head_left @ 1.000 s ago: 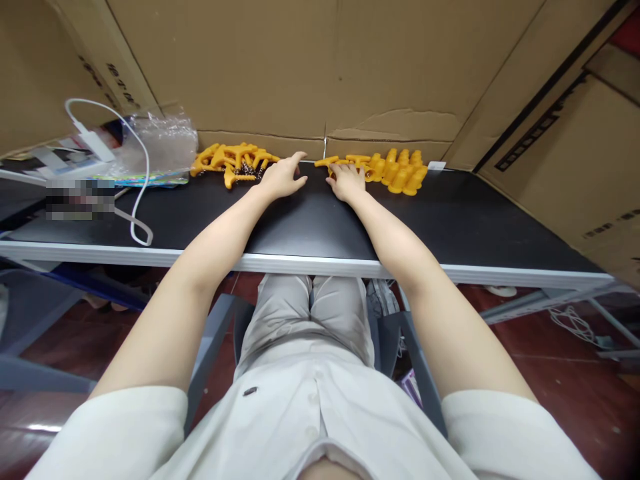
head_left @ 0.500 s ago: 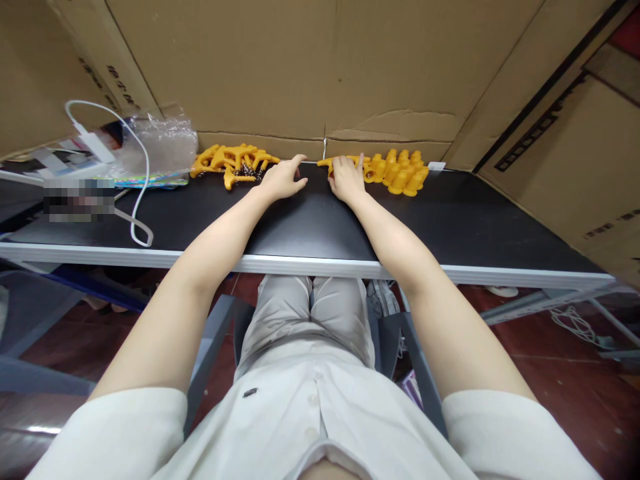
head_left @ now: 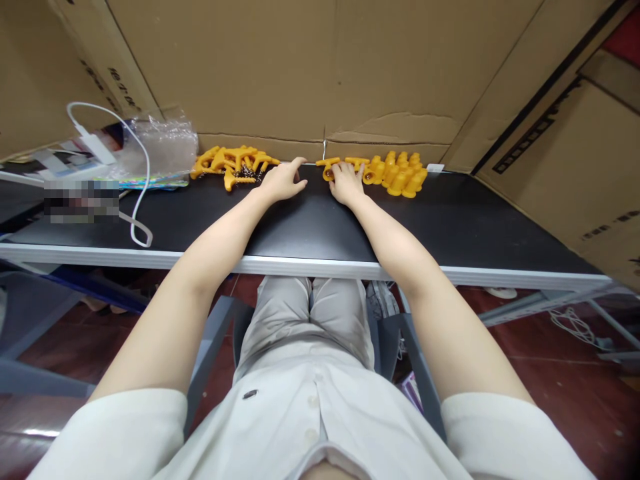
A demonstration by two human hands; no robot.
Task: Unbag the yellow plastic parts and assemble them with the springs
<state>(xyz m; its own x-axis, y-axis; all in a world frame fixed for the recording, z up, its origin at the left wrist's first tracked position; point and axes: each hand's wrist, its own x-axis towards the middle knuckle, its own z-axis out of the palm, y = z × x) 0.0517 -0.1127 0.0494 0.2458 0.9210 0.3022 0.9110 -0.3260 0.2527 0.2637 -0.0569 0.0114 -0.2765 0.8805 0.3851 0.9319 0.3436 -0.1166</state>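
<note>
My left hand [head_left: 283, 181] hovers over the table's far middle, thumb and fingers apart, holding nothing. Left of it lies a pile of yellow T-handled corkscrews [head_left: 240, 157]; one with a ridged shaft [head_left: 235, 179] lies in front of the pile. My right hand [head_left: 349, 184] rests among yellow pieces at the back, its fingers spread. Touching or close to its fingertips is a yellow T-handled piece with a round opening [head_left: 327, 164]. Another T-handle [head_left: 358, 161] shows just behind the fingers. Right of that hand, several yellow bottle-shaped sleeves [head_left: 403, 175] stand grouped.
Cardboard walls [head_left: 260, 73] enclose the back and sides of the black table [head_left: 310, 230]. At left are clear plastic wrap [head_left: 163, 143], a white cable [head_left: 147, 167] and colourful flat packets [head_left: 170, 181]. A small white tag [head_left: 435, 168] lies behind the sleeves.
My right hand's fingers have drawn slightly back and spread, uncovering the T-handled pieces they partly hid. My left hand has barely moved.
</note>
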